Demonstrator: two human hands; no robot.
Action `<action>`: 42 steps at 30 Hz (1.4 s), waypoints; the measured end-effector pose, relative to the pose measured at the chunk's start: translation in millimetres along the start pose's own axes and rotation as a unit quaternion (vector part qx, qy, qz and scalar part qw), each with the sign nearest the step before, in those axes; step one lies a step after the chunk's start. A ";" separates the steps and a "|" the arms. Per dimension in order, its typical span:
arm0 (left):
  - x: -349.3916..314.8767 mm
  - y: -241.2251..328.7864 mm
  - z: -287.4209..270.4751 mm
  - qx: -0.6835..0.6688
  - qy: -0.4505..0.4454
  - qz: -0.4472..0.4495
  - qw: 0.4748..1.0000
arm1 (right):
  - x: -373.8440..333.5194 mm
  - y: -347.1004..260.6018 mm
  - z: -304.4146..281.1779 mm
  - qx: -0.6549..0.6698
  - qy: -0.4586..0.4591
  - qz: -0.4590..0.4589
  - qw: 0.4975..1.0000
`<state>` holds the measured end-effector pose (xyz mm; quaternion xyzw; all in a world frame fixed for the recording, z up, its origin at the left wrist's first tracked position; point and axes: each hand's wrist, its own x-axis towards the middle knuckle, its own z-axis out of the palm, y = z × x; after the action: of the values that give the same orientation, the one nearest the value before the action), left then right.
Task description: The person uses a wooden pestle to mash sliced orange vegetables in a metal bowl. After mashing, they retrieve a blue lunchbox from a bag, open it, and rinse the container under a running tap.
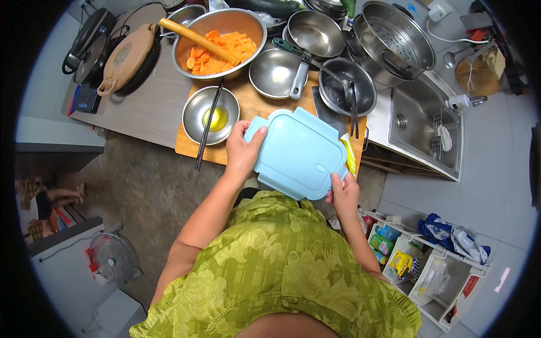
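Observation:
Between both hands I hold a light-blue food container lid [301,152] with clip flaps along its edges, tilted in front of my body at the counter's edge. Its underside is hidden, so I cannot tell whether a box is beneath it. My left hand [242,147] grips the upper left side, thumb on top. At the lower right corner my right hand [342,194] is closed on the edge. Just left of the lid, a small steel bowl [194,121] holds a little yellow liquid, with dark chopsticks [207,135] lying across it.
A wooden board [253,93] bears the small bowl, a steel pan [276,72] and stacked bowls [360,90]. Behind stands a large bowl [256,28] of orange pieces with a wooden stick [197,39]. The sink [417,104] and steamer pot [394,39] are right; a fan [112,256] stands lower left.

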<state>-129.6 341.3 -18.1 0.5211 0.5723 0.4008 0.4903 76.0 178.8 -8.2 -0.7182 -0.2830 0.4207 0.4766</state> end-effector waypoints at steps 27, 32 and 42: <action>-68.7 -8.3 -48.3 -0.169 -0.170 -0.110 0.964 | 89.1 -166.9 -7.9 -0.204 0.169 -0.606 0.750; -79.9 -24.1 -51.9 -0.121 -0.137 -0.084 0.980 | 146.2 -152.4 23.7 -0.358 0.156 -0.625 0.676; -78.6 -43.9 -49.8 -0.014 -0.170 -0.169 0.971 | 188.4 -133.6 51.2 -0.503 0.130 -0.587 0.621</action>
<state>-189.1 260.2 -39.6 0.4702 0.5550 0.2257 0.6480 122.0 405.3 42.2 -0.5745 -0.7468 -0.2539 0.2188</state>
